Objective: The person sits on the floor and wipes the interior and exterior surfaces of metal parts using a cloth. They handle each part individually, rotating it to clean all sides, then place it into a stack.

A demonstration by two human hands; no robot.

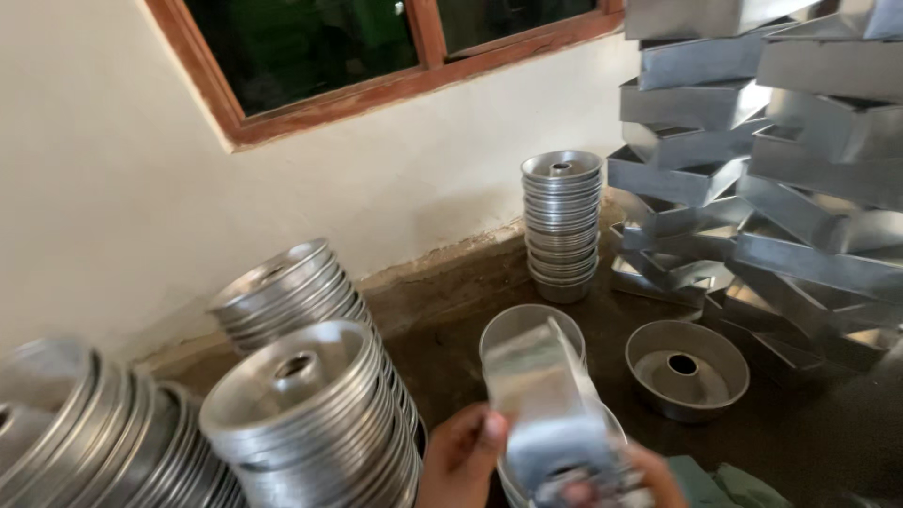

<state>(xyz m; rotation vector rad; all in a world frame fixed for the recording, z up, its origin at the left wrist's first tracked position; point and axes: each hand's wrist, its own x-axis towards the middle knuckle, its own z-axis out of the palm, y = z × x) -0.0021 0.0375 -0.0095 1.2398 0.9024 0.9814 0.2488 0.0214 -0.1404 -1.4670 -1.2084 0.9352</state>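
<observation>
Left hand (463, 450) and right hand (649, 475) both gripping blurred metal piece (546, 404), empty ring pan (687, 369) nearby

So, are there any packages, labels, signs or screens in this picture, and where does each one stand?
None can be seen: no package, label, sign or screen.
Only bare metal ware shows: stacks of ring pans at left, one stack by the wall, square trays piled at right.
The left hand and right hand hold a blurred shiny metal piece; no label is visible on it.
</observation>
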